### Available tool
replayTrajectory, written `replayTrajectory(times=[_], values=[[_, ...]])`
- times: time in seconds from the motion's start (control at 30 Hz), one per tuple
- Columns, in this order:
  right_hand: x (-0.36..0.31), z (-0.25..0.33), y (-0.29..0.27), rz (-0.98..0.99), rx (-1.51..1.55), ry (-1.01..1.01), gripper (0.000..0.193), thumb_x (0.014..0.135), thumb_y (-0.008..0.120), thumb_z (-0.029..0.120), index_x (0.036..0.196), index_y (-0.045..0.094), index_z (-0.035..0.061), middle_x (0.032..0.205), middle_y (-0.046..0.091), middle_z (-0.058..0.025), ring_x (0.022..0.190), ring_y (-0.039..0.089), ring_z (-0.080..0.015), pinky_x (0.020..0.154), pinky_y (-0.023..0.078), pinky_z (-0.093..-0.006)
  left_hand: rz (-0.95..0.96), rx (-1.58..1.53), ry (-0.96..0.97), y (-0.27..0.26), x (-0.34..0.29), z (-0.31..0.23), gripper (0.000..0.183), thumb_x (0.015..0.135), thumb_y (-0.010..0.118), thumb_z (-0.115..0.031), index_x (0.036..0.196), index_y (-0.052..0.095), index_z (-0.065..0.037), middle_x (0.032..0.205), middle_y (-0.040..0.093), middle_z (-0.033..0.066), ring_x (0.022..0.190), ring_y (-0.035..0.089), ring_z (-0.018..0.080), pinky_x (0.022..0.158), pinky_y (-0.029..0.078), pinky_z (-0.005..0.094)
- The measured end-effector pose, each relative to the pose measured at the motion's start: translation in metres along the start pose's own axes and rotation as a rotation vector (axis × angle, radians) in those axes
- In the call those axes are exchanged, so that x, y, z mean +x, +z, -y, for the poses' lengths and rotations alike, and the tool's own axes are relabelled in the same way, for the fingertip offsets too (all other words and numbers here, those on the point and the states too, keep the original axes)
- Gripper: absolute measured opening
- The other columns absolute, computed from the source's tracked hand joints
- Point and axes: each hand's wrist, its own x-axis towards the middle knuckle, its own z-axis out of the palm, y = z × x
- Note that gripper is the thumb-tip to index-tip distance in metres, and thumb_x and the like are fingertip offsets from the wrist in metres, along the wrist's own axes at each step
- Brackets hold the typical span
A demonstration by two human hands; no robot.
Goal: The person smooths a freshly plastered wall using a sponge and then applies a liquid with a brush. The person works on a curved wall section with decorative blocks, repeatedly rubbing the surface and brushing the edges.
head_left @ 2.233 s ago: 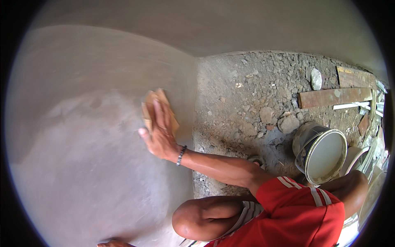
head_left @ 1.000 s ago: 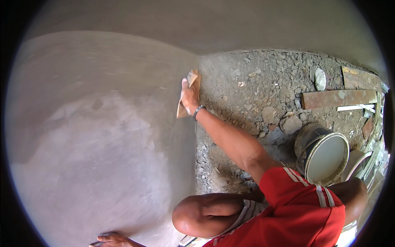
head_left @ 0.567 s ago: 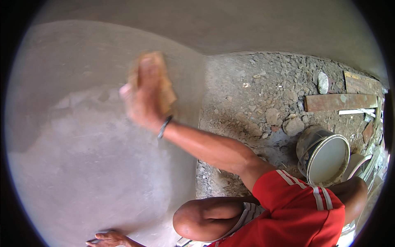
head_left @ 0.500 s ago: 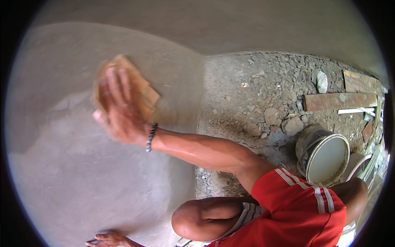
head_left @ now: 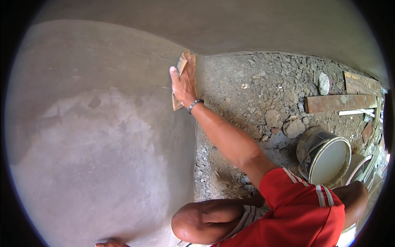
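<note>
My right hand (head_left: 185, 86) presses a folded piece of brown paper or thin card (head_left: 180, 101) against the grey plastered wall (head_left: 107, 164), close to its bottom edge near the corner. The fingers lie along the sheet and partly cover it; the thumb sticks out to the left. A dark beaded bracelet (head_left: 195, 106) circles that wrist. At the lower edge of the picture, my left hand (head_left: 112, 244) is by the wall, mostly cut off. Its visible thumb is stretched out, and nothing shows in it.
Rubble and loose stones (head_left: 263, 90) cover the ground along the wall. A bucket of greyish contents (head_left: 329, 160) stands to the right, near my knee. Farther right lie wooden boards (head_left: 341, 103) and a pale flat stone (head_left: 324, 83). Another grey wall (head_left: 247, 24) closes the far side.
My right hand has swept right with the brown sheet, from the middle of the wall to its edge by the rubble. My left hand has slipped lower, mostly out of the picture.
</note>
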Motion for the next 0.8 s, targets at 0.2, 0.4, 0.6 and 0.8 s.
replayTrajectory(times=[0.2,0.4,0.6,0.8], values=[[0.020,-0.019,-0.012,0.068,-0.012,0.209,0.085,0.099,0.033,0.060,0.154,0.013,-0.0012,0.162,0.009,-0.0205,0.148,0.007,-0.0456,0.123,0.014,-0.0496,0.001,-0.038,-0.010,-0.004,0.000,-0.001,0.052,0.108,0.028,-0.034,0.156,0.018,-0.018,0.159,0.022,0.0230,0.143,0.023,0.0517,0.110,0.018,0.0726],[0.029,-0.041,-0.031,0.203,-0.054,0.230,0.075,0.099,0.038,0.050,0.146,0.030,-0.0073,0.155,0.021,-0.0298,0.145,0.016,-0.0484,0.121,0.018,-0.0523,-0.025,-0.059,-0.032,-0.001,-0.007,0.010,0.050,0.108,0.028,-0.034,0.155,0.026,-0.017,0.158,0.024,0.0236,0.143,0.024,0.0510,0.111,0.018,0.0721],[0.011,-0.037,-0.024,0.125,0.001,0.322,0.073,0.100,0.038,0.045,0.142,0.032,-0.0143,0.152,0.028,-0.0328,0.143,0.024,-0.0453,0.119,0.023,-0.0462,0.037,-0.050,-0.317,-0.024,0.038,-0.036,0.081,0.100,0.027,-0.065,0.140,0.045,0.003,0.145,0.039,0.0272,0.135,0.035,0.0435,0.112,0.027,0.0558],[-0.143,0.090,0.003,0.246,-0.102,-0.287,0.077,0.101,0.043,0.040,0.146,0.019,-0.0174,0.156,0.005,-0.0367,0.141,0.007,-0.0588,0.116,0.013,-0.0620,-0.015,-0.122,-0.315,-0.025,0.027,-0.030,0.073,0.102,0.033,-0.057,0.144,0.042,0.001,0.150,0.035,0.0228,0.140,0.030,0.0407,0.116,0.022,0.0547]])
